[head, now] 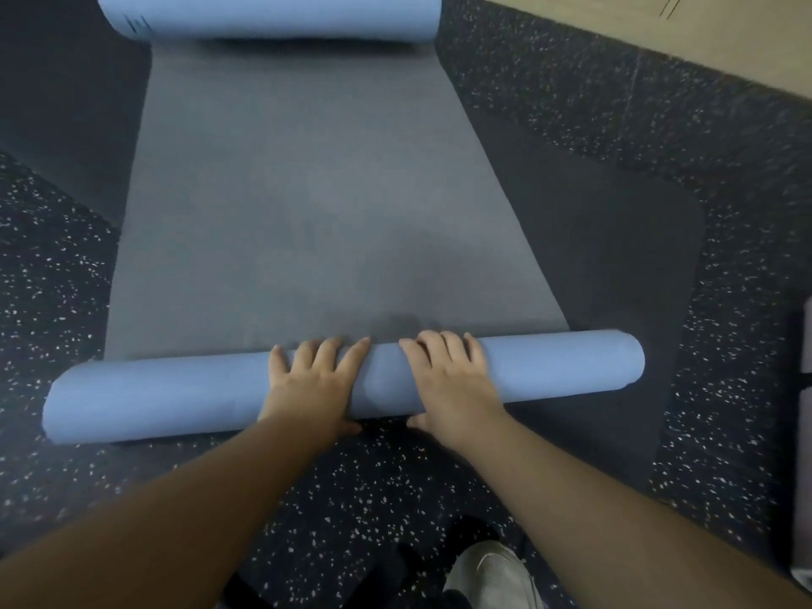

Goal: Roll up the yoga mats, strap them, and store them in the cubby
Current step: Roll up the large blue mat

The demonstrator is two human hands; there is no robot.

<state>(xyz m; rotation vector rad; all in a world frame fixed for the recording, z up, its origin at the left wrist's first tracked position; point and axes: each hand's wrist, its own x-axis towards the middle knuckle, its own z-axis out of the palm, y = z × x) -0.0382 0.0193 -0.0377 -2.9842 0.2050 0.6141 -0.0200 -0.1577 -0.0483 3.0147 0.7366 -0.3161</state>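
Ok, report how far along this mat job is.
Done: the near end is wound into a blue roll. In hand: left hand and right hand press flat on it. Left: the grey stretch of mat ahead, its curled far end, strapping, storing. No strap or cubby in view.

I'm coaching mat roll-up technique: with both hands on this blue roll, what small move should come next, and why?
Probably push the blue roll a little farther forward. The left hand and right hand rest side by side on its middle, and a long stretch of grey mat lies flat ahead, its far end curled.
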